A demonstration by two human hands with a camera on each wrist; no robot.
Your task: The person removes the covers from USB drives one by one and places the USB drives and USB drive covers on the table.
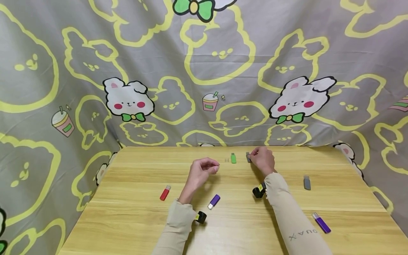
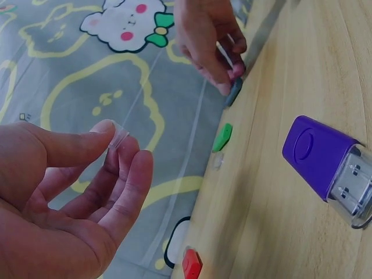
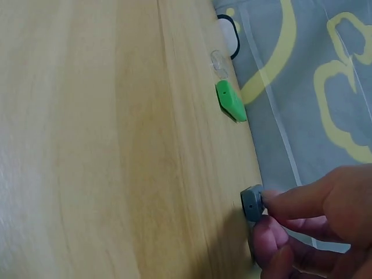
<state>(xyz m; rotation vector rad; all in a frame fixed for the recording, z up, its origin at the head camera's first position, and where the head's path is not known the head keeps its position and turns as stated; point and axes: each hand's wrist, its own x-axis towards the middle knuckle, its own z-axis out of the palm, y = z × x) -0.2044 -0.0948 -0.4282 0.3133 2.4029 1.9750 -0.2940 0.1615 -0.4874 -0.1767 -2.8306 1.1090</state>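
My left hand [image 1: 199, 174] is raised over the middle of the table, pinching a small clear plastic cap [image 2: 118, 138] between thumb and fingertips. At the table's back, my right hand [image 1: 264, 160] holds a grey USB stick [image 3: 252, 203] by thumb and fingers, low at the wood. To its left lies a green USB stick [image 1: 233, 158], with small clear caps [image 1: 226, 160] beside it. A purple USB stick [image 2: 319, 157], its clear cap over the metal plug, lies nearer me, just right of my left wrist.
A red USB stick [image 1: 164, 193] lies on the left of the wooden table [image 1: 127, 219]. Over on the right are another grey USB stick [image 1: 307, 183] and a second purple one [image 1: 322, 223]. A patterned curtain [image 1: 172, 106] hangs right behind the table's back edge.
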